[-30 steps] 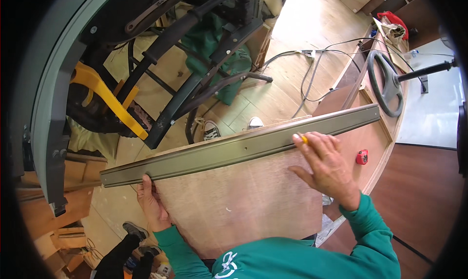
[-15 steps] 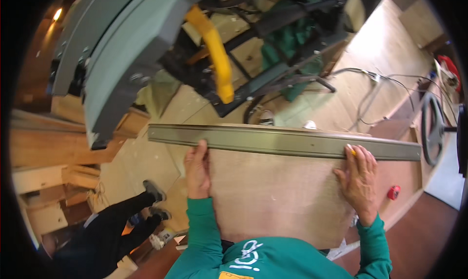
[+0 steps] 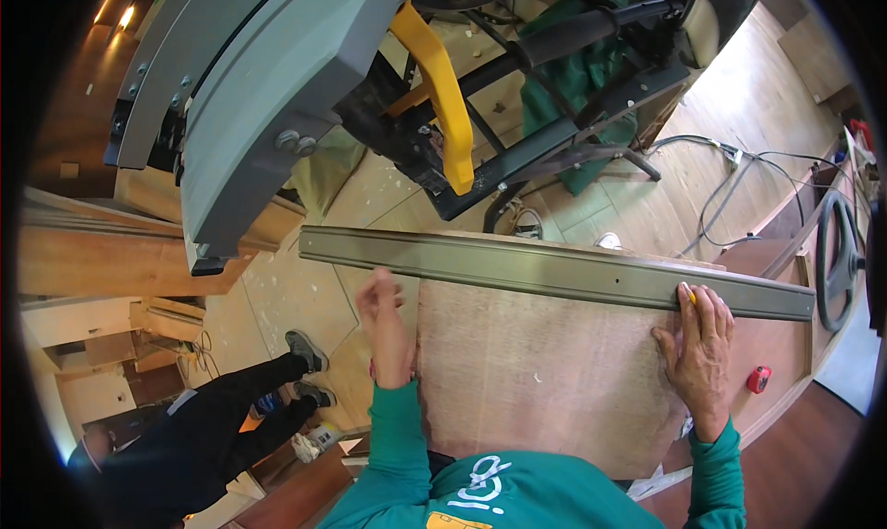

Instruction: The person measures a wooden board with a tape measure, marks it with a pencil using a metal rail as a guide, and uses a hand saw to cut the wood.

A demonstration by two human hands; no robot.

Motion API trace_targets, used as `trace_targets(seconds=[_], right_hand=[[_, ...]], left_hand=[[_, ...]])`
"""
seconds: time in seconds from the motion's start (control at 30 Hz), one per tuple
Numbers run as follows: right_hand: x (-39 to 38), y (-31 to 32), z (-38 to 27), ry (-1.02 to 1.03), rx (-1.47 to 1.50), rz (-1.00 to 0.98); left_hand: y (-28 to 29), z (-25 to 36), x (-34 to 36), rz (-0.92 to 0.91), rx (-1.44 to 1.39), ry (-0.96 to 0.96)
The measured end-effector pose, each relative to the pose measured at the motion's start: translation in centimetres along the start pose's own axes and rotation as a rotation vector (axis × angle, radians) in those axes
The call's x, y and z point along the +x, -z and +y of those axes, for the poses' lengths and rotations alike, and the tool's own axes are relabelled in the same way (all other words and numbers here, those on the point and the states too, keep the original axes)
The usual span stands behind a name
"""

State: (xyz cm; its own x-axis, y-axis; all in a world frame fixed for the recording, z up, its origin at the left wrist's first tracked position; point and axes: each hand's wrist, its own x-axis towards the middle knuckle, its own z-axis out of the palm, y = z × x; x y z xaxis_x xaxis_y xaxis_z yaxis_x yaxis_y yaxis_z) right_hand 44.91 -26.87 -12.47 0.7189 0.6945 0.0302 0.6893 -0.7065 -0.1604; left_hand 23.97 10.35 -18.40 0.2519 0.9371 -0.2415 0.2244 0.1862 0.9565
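A long olive-grey metal profile strip (image 3: 517, 263), with grooves along its edges and a small hole right of its middle, lies across the far end of a plywood board (image 3: 536, 367). My right hand (image 3: 699, 349) rests at the strip's near edge toward its right end. Its fingers are together, and a small yellow piece shows between them; most of it is hidden. My left hand (image 3: 382, 312) is raised beside the board's left edge, just short of the strip, its fingers loosely curled and apart with nothing seen in them. A red tape measure (image 3: 759, 378) sits right of my right hand.
A large grey machine (image 3: 277, 95) with a yellow bar (image 3: 439, 95) stands beyond the strip. Dark cables (image 3: 730, 159) run over the floor behind. A dark wheel-shaped ring (image 3: 839, 261) is at the right. Wooden panels (image 3: 120, 270) and a person in dark clothes (image 3: 212, 427) are on the left.
My left hand has let go of the strip and drawn back from it, its fingers curling. My right hand remains at the strip. The whole view has shifted slightly.
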Motion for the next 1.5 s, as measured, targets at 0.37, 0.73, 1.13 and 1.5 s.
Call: trace_targets(seconds=[0.37,0.73,1.13,1.5], right_hand=[[0.1,-0.3,-0.1,0.008,0.012,0.026],[0.1,0.0,-0.3,-0.001,0.007,0.009],[1.2,2.1,-0.3,0.014,0.084,-0.056],[0.6,8.5,0.7,-0.318,0.664,0.079]], left_hand=[[-8.9,5.2,-10.7,-0.585,1.006,-0.937],[-9.0,3.3,-9.3,-0.636,1.149,-0.956],[-8.2,3.8,-8.8,-0.774,1.22,-1.014],[-7.7,4.8,-9.6,-0.708,1.254,-1.022]])
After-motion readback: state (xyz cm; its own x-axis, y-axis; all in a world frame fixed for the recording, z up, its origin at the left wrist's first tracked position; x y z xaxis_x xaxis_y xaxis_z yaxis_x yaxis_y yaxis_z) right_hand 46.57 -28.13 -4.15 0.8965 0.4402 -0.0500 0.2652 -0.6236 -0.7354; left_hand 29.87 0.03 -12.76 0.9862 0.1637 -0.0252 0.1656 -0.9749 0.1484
